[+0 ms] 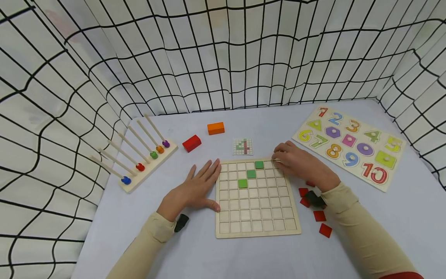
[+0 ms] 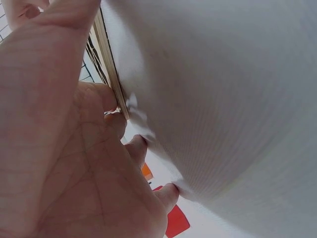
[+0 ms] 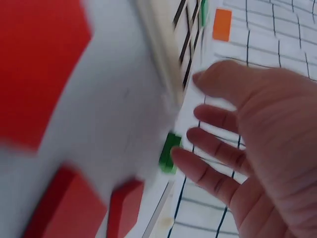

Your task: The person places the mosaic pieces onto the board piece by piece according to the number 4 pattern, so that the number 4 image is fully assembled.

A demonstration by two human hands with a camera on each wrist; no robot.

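A wooden grid board (image 1: 258, 235) lies flat on the table, with green square tiles (image 1: 242, 183) in three of its cells, set along a diagonal. My left hand (image 1: 196, 190) rests palm down beside the board's left edge, fingers straight and fingertips at its frame. Over the board's upper right corner is my right hand (image 1: 296, 162). In the right wrist view its thumb stands apart from its loosely bent fingers. A green piece (image 3: 170, 153) shows by one fingertip there; whether they touch I cannot tell. The head view hides that piece.
Loose red tiles (image 1: 325, 230) lie right of the board. A small pattern card (image 1: 242, 147) lies behind it. Red (image 1: 192, 143) and orange (image 1: 216, 128) blocks, a peg stand (image 1: 129, 189) and a number puzzle (image 1: 322, 149) surround it. Black netting (image 1: 244, 58) hangs behind.
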